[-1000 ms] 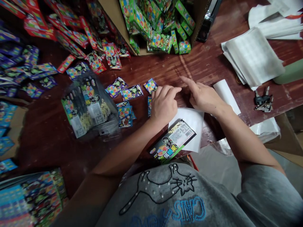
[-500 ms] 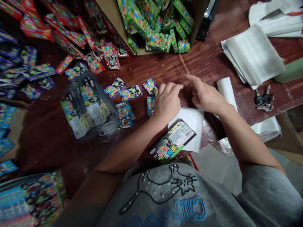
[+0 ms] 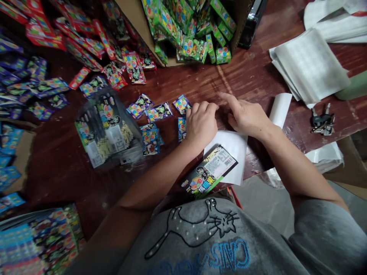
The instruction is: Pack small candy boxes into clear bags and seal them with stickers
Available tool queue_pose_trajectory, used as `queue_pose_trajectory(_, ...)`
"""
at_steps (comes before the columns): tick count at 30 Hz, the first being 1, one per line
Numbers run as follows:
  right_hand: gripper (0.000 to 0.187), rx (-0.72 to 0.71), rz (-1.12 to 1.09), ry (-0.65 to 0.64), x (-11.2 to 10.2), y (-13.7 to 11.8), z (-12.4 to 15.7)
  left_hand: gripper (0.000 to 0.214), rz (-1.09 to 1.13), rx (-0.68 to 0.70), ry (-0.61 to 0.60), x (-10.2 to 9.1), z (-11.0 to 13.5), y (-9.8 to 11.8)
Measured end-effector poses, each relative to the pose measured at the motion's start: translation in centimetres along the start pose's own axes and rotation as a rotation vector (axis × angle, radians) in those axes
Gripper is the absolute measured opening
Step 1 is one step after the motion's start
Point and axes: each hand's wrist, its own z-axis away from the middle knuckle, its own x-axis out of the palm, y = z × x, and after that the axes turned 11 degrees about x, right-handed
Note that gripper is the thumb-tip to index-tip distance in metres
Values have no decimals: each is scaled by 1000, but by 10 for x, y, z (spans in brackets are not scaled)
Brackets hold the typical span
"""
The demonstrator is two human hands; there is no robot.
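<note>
My left hand point(image 3: 201, 123) rests knuckles-up on the dark red wooden table point(image 3: 177, 82), fingers curled down close together. Whatever lies beneath them is hidden. My right hand point(image 3: 246, 115) lies just to its right, index finger stretched toward the left, the other fingers bent against the wood. Both hands meet above a white paper sheet point(image 3: 233, 147) with a printed candy packet point(image 3: 208, 172) on it at the table's near edge. Small blue sachets point(image 3: 182, 104) lie just left of my left hand.
A clear bag of packets point(image 3: 107, 130) sits left of centre. A cardboard box of green packets point(image 3: 195, 32) stands at the back, red packets point(image 3: 86, 42) and purple packets point(image 3: 31, 76) at the left. White sheets point(image 3: 311, 65), a paper roll point(image 3: 279, 109) and keys point(image 3: 321, 121) lie right.
Both hands stay at the same spot with only slight shifts. The right index finger lifted a little to the right, then came back toward the left hand.
</note>
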Motion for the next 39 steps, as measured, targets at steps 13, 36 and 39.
queue_pose_trajectory(13, 59, -131, 218, -290, -26, -1, -38, 46, 25, 43, 52, -13, 26, 6)
queue_pose_trajectory(36, 65, -177, 230, -115, -17, 3, -32, 45, 57, 37, 16, -9, 31, 0)
queue_pose_trajectory(39, 67, -220, 309, -112, -13, 1, -35, 45, 61, 43, 23, -9, 31, 1)
